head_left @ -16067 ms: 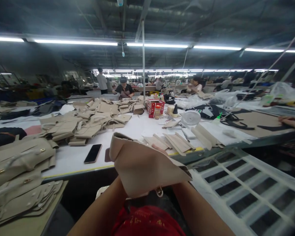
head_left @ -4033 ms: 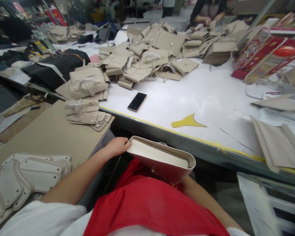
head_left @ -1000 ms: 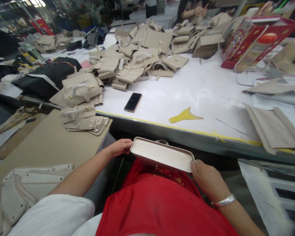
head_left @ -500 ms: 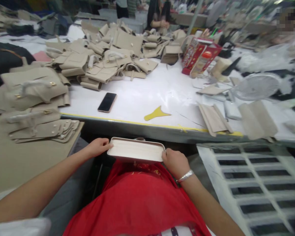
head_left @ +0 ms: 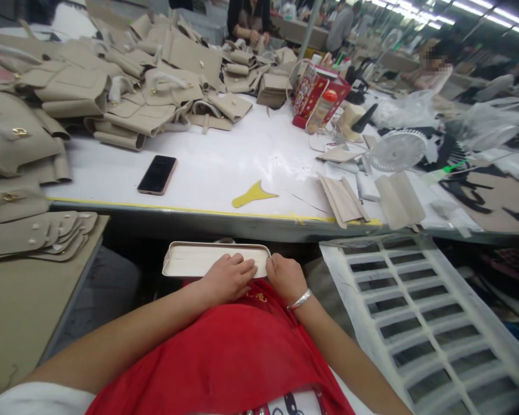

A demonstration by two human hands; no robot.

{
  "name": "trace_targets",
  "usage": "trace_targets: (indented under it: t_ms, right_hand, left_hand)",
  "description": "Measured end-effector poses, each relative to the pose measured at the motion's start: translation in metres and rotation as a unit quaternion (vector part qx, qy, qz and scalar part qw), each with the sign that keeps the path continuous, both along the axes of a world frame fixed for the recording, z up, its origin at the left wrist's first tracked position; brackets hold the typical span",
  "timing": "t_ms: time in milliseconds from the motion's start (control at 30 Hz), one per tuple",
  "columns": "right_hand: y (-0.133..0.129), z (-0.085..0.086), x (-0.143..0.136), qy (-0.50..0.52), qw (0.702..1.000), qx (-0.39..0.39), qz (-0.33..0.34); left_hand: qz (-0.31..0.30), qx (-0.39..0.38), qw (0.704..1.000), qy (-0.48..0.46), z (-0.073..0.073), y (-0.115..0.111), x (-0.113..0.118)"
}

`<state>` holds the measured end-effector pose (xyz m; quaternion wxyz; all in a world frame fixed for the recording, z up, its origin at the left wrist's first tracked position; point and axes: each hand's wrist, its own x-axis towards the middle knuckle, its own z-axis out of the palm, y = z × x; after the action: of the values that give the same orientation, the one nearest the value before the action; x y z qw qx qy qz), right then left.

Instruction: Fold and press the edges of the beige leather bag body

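Both hands rest on a cream-coloured bag panel (head_left: 199,260) held flat in the lap, just below the near edge of the white surface (head_left: 242,167). The left hand (head_left: 228,279) lies over the panel's near edge right of its middle, fingers (head_left: 243,268) spread slightly and pressed flat on the pale lining, not curled round anything. The right hand (head_left: 286,276) (a silver bangle (head_left: 300,300) sits at its wrist) closes on the panel's right end, fingers bent over the rounded corner. The two hands nearly touch.

On the surface beyond, a black phone (head_left: 157,174) lies face up near the yellow edge strip, and a yellow cut-out shape (head_left: 251,195) lies to its right, well apart from it. Heaps of beige bag pieces (head_left: 134,109) fill the far left side. A red printed box (head_left: 319,97) stands behind, with a small white fan (head_left: 397,150) to its right. Folded beige strips (head_left: 343,199) lie near the fan. A white slatted crate (head_left: 415,311) sits low on the right.
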<state>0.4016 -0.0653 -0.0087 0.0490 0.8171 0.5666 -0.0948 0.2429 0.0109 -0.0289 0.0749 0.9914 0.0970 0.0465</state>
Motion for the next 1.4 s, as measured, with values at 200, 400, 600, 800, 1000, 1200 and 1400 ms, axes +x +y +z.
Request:
trace_targets:
  t_ms: [200, 400, 600, 800, 1000, 1200, 1400]
  right_hand:
    - [-0.006, -0.010, 0.019, 0.263, 0.963, 0.052, -0.030]
    - [-0.009, -0.023, 0.040, 0.669, 0.713, -0.023, -0.209]
    - [0.002, -0.026, 0.052, 0.713, 0.659, -0.087, -0.224]
    - [0.030, -0.006, 0.050, 0.594, 0.750, -0.181, -0.228]
    - [0.039, -0.003, 0.057, 0.595, 0.729, -0.263, -0.213]
    - [0.039, -0.015, 0.063, 0.585, 0.738, -0.276, -0.192]
    - [0.048, -0.011, 0.067, 0.573, 0.715, -0.341, -0.211]
  left_hand:
    - [-0.002, -0.014, 1.000, 0.019, 0.007, 0.004, -0.004]
    - [0.002, -0.031, 0.999, 0.030, 0.007, 0.006, -0.002]
    - [0.001, -0.038, 0.998, 0.042, 0.008, 0.008, -0.002]
    - [0.001, -0.054, 0.997, 0.054, 0.012, 0.011, 0.000]
    - [-0.005, -0.147, 0.989, -0.014, 0.016, 0.011, -0.006]
    - [0.393, -0.303, 0.814, -0.303, 0.008, 0.044, -0.100]
    - [0.444, -0.614, 0.633, -0.156, -0.026, 0.073, -0.158]
